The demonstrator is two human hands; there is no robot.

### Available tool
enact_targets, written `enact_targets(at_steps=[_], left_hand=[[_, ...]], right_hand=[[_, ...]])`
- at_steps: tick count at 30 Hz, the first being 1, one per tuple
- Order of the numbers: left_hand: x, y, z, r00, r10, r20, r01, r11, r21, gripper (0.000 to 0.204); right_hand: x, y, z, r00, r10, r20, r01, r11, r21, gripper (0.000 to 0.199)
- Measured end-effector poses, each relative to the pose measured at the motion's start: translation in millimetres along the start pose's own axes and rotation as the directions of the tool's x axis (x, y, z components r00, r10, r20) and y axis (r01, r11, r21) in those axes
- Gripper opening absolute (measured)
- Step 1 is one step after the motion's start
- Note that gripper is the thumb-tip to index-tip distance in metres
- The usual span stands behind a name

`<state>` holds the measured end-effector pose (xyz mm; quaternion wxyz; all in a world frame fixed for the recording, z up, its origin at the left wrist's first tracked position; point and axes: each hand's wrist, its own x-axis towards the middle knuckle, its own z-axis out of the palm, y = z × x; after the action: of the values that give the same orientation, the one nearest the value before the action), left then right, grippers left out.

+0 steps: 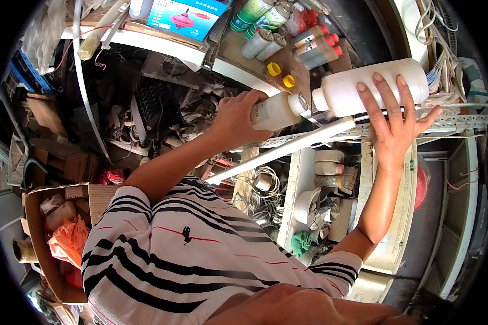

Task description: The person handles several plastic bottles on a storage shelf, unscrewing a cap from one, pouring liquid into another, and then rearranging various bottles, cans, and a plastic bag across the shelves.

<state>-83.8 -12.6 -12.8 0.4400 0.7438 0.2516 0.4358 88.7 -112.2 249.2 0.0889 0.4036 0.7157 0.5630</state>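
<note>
My left hand (237, 120) is wrapped round a small translucent white bottle (276, 112), which tilts with its mouth toward the right. On the right, a large white plastic bottle (385, 89) lies almost level in the air, its neck pointing left at the small bottle's mouth. The two necks are close together with a narrow gap between them. My right hand (393, 122) grips the large bottle, its fingers spread over the side; the thumb is hidden. Two yellow caps (274, 69) lie on the bench top beyond the bottles. Whether liquid is flowing cannot be made out.
Spray cans (252, 15), smaller grey cans (257, 43) and red-capped bottles (317, 49) stand on the far bench. A white tube (282, 150) slants below my hands. Shelves with coiled cable (263, 181) are nearer. A cardboard box (54, 292) sits at the left.
</note>
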Motion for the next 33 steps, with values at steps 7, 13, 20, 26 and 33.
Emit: enact_targets(at_steps=[7,13,20,26,33], left_hand=[[0.2,3.1,-3.4,0.999,-0.028,0.045,0.027,1.000,0.015,0.073],[0.0,5.3,-5.8,0.997,-0.042,0.064,0.040,0.999,0.023,0.075],[0.0,4.2,-5.2,0.997,-0.048,0.067,0.047,0.999,0.016,0.075],[0.1,3.9,-4.6,0.997,-0.047,0.053,0.046,0.999,0.021,0.075],[0.4,-0.1,-1.0,1.000,0.008,-0.012,-0.008,1.000,0.013,0.073]], right_hand=[[0.2,0.0,-0.9,1.000,0.008,-0.001,-0.008,1.000,-0.002,0.056],[-0.3,0.2,0.8,1.000,0.008,0.000,-0.008,1.000,-0.001,0.056],[0.5,-0.5,4.7,1.000,0.002,-0.027,-0.002,1.000,0.011,0.052],[1.4,-3.2,4.5,1.000,0.002,-0.020,-0.002,1.000,0.003,0.046],[1.8,-3.5,7.5,0.999,-0.002,-0.040,0.002,1.000,0.008,0.045]])
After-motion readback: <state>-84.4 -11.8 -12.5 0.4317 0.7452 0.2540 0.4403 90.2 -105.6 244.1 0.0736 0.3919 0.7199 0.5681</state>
